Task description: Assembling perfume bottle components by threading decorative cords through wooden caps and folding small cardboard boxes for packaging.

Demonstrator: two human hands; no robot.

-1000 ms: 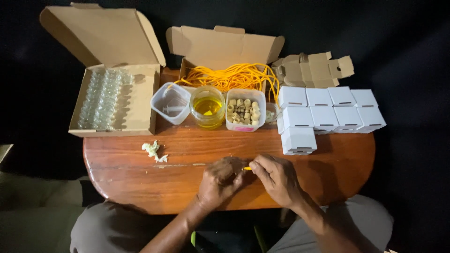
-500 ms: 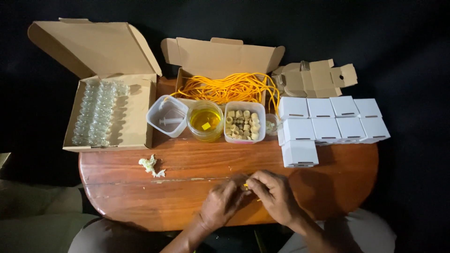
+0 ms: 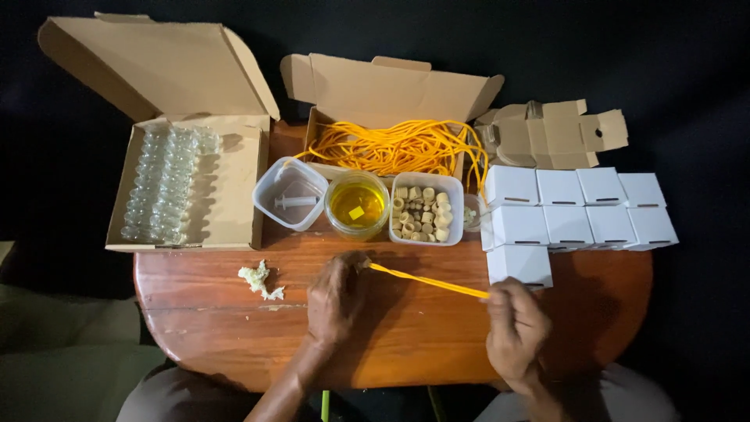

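Yellow cord (image 3: 426, 279): thin, bright orange-yellow, stretched taut in a straight slanted line across the lower centre of the frame, above the wooden table (image 3: 203, 328). Left hand (image 3: 336, 301) pinches its upper-left end with fingers closed; right hand (image 3: 514, 332) is closed on the lower-right end, just below a white carton (image 3: 519, 264). Half a second earlier both hands were pressed together at the table's near edge, with only a short stub of cord showing between them; now they are well apart and the full length is drawn out. Behind, a cardboard box of loose yellow cords (image 3: 398, 144) sits at upper centre, unchanged.
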